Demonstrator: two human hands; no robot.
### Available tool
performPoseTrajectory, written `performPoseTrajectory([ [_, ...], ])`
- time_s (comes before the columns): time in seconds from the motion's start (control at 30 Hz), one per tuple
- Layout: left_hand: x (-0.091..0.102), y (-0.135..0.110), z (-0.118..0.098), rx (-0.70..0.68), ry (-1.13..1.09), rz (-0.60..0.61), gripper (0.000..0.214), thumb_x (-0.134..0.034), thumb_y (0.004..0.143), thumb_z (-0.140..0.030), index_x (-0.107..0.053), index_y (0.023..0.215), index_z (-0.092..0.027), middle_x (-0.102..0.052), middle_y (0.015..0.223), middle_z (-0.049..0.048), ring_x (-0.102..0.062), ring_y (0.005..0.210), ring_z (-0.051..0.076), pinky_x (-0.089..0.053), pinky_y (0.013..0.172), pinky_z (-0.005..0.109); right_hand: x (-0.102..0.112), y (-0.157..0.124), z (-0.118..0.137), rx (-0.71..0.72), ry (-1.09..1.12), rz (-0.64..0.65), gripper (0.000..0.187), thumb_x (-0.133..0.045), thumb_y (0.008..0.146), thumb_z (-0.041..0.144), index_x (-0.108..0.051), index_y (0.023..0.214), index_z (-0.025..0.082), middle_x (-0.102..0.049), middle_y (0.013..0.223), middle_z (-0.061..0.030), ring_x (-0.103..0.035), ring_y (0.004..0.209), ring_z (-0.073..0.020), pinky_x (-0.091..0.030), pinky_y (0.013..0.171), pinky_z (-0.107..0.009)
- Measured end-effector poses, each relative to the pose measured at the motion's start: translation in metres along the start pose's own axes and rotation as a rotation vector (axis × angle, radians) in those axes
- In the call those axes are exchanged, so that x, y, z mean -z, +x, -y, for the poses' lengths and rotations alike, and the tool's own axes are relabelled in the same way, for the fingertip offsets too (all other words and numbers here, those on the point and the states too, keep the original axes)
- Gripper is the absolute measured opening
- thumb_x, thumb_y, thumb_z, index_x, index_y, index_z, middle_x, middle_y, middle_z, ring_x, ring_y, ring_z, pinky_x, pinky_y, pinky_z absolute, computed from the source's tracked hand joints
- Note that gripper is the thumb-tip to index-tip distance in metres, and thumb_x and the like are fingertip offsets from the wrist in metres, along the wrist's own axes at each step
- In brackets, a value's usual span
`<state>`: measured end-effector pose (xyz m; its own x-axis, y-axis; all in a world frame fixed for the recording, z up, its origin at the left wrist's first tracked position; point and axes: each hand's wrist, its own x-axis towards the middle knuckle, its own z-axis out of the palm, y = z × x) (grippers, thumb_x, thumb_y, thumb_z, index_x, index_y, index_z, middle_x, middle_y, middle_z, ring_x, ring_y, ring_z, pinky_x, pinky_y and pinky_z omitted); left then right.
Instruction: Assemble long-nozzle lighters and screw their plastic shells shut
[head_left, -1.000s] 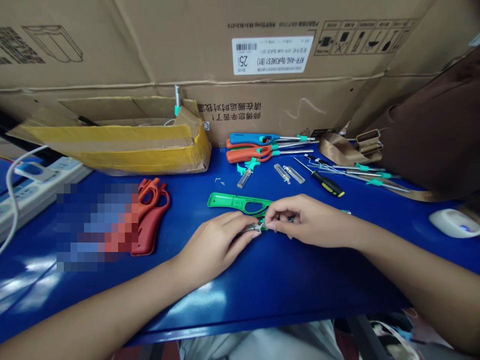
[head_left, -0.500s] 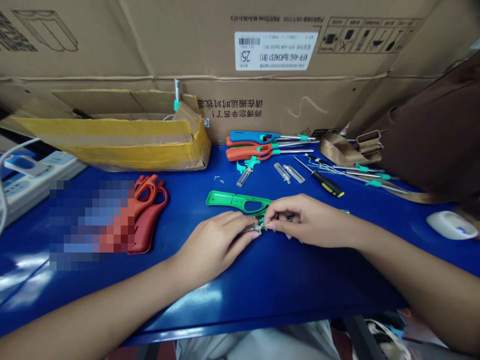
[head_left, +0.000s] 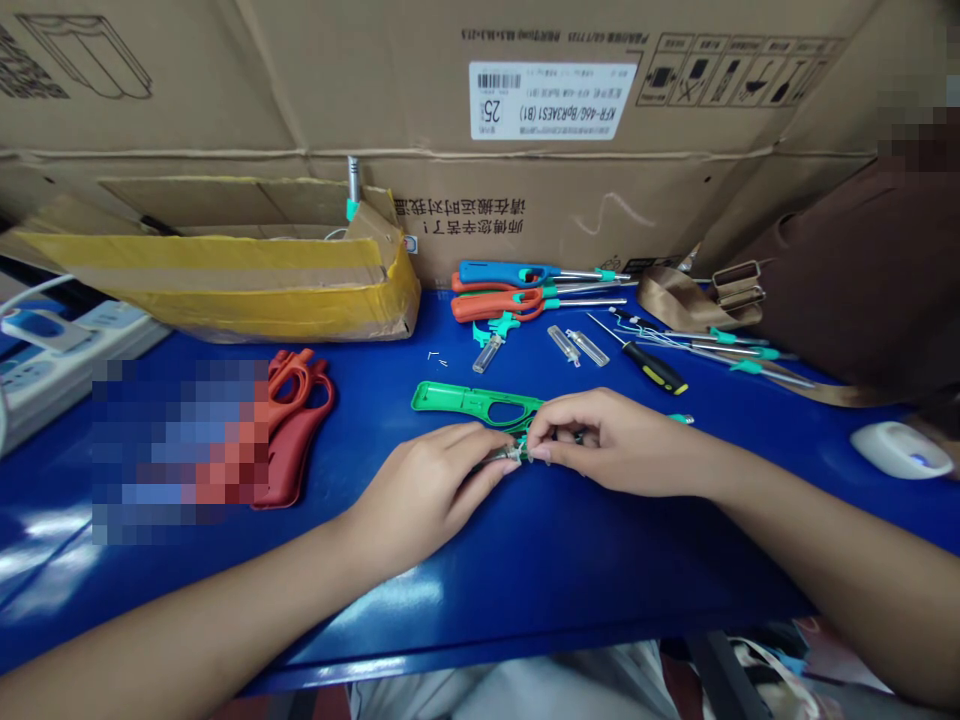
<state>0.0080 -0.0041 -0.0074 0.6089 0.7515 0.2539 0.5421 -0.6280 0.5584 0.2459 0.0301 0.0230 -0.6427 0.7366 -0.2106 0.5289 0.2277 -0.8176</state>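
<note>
My left hand (head_left: 439,475) is closed in a pinch on a small clear lighter fuel tank (head_left: 512,455), just in front of an open green lighter casing half (head_left: 454,399). At the tank's right end, the thumb and fingertips of my right hand (head_left: 611,440) press together. What they pinch is too small and too covered to make out. Teal parts show between the two hands, and my right hand covers the right part of the green casing. A metal tip (head_left: 682,419) peeks out beyond that hand's wrist.
Behind my hands lie blue and orange lighters (head_left: 499,306), a loose clear tank (head_left: 488,352), more tanks (head_left: 589,348) and a screwdriver (head_left: 655,367). Red casing halves (head_left: 296,455) lie left. A yellow-taped box (head_left: 300,310) stands back left; a white mouse (head_left: 900,449) sits right.
My right fingertips have shifted very slightly at the tank's end, and more of the metal tip shows past the wrist. The left hand keeps its pinch.
</note>
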Motion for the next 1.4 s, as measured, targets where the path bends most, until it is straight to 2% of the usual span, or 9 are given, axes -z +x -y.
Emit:
performPoseTrajectory([
  [0.17,0.000,0.001,0.001,0.001,0.010,0.006,0.021,-0.052,0.105,-0.030,-0.067,0.113,-0.019,-0.074,0.103,0.0050,-0.071,0.094,0.020,-0.057,0.083,0.032,-0.001,0.000,0.000,0.010,-0.004,-0.004,0.019,-0.057,0.096,0.032,-0.070,0.092,0.019,-0.062,0.078,0.0009,-0.052,0.069,-0.0128,-0.040,0.063,-0.026],
  [0.63,-0.002,0.000,0.003,-0.039,0.017,-0.026,0.023,-0.053,0.105,-0.031,-0.069,0.115,-0.018,-0.074,0.098,0.0046,-0.071,0.087,0.019,-0.056,0.076,0.031,-0.007,0.002,0.001,-0.040,0.024,-0.042,0.019,-0.059,0.095,0.033,-0.071,0.090,0.019,-0.054,0.070,0.0035,-0.045,0.063,-0.0112,-0.035,0.057,-0.025],
  [0.8,-0.002,0.000,0.004,-0.018,-0.038,-0.018,0.022,-0.053,0.105,-0.032,-0.070,0.111,-0.019,-0.074,0.098,0.0042,-0.070,0.088,0.019,-0.055,0.079,0.031,-0.009,0.004,0.000,-0.050,0.042,-0.058,0.019,-0.059,0.094,0.033,-0.071,0.090,0.018,-0.053,0.068,0.0038,-0.045,0.062,-0.0109,-0.035,0.056,-0.025],
  [1.0,-0.002,0.000,0.003,-0.026,-0.027,-0.022,0.022,-0.054,0.104,-0.031,-0.070,0.110,-0.018,-0.073,0.091,0.0035,-0.068,0.081,0.017,-0.052,0.073,0.028,-0.010,0.003,-0.001,-0.048,0.044,-0.062,0.019,-0.060,0.094,0.032,-0.071,0.087,0.018,-0.051,0.064,0.0048,-0.043,0.058,-0.0101,-0.033,0.053,-0.024],
  [1.23,-0.004,0.001,0.004,-0.035,-0.038,-0.042,0.022,-0.055,0.104,-0.030,-0.071,0.113,-0.019,-0.075,0.092,0.0031,-0.069,0.081,0.017,-0.053,0.074,0.028,-0.012,0.004,0.000,-0.052,0.034,-0.089,0.020,-0.060,0.094,0.033,-0.070,0.086,0.018,-0.050,0.062,0.0054,-0.042,0.056,-0.0092,-0.033,0.051,-0.023],
  [1.4,-0.003,0.000,0.004,-0.038,-0.046,-0.099,0.021,-0.060,0.101,-0.030,-0.072,0.114,-0.018,-0.078,0.099,0.0038,-0.073,0.086,0.018,-0.056,0.077,0.027,-0.008,0.004,0.001,-0.045,0.066,-0.104,0.020,-0.062,0.092,0.034,-0.071,0.086,0.017,-0.048,0.060,0.0061,-0.040,0.054,-0.0083,-0.031,0.049,-0.023],
])
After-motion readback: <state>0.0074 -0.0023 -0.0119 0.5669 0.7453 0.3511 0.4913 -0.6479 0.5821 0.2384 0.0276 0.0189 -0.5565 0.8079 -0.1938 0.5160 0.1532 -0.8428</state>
